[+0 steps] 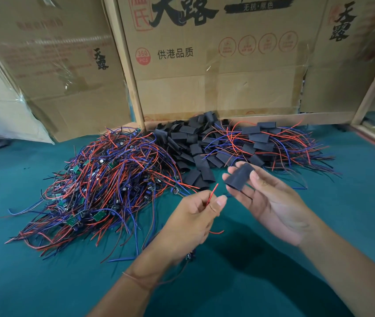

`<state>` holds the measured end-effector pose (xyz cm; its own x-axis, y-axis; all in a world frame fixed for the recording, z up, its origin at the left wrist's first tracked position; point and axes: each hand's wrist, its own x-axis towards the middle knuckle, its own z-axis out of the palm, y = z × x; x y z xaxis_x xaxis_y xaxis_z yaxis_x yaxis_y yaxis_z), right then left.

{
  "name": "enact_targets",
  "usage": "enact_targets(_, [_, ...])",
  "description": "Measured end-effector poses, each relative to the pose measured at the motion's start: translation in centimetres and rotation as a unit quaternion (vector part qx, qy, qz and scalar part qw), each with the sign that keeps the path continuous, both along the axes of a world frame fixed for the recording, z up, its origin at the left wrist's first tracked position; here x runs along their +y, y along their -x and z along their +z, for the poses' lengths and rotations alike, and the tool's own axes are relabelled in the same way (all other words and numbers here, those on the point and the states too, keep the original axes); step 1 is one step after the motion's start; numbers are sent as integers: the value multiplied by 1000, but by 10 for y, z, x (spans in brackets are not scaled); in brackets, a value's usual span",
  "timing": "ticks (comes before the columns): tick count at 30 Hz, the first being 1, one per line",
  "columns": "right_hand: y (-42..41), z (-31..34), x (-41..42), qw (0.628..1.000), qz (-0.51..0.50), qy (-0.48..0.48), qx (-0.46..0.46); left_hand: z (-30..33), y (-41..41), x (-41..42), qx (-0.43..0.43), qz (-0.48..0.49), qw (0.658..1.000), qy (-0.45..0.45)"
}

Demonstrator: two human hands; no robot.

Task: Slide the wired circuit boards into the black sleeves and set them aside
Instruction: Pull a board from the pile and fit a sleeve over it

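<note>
On the teal felt tabletop (44, 282), a tangled heap of red, blue and black wired green circuit boards (104, 186) lay at the left. The left hand (195, 220) pinched a thin red wire (211, 195) between thumb and fingers. Just right of it, the right hand (271, 200) held a flat black sleeve (239, 176) between thumb and fingertips. Behind lay a pile of loose black sleeves (191, 145), then sleeved boards with wires (273, 143) at the right, before brown cardboard boxes (216, 65).

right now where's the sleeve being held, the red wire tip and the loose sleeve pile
black sleeve (239, 176), head view, its flat middle
red wire (213, 193), head view, free end above the fingers
pile of empty sleeves (188, 143), head view, centre
</note>
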<state>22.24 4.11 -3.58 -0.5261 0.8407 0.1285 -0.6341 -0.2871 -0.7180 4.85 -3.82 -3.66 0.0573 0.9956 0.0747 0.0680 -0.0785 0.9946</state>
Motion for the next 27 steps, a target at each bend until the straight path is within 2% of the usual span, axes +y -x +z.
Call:
enact_targets(5, [0,0,-4,999,10,-32,-9,0,0,0,34,23,999,-8])
enact_targets(15, [3,1,-10,998,15,-54,4,4,-3,-3,-42,-1,999,27])
enact_targets(27, [4,0,-13,997,18,-75,-11,1,-3,2,-72,-17,995,68])
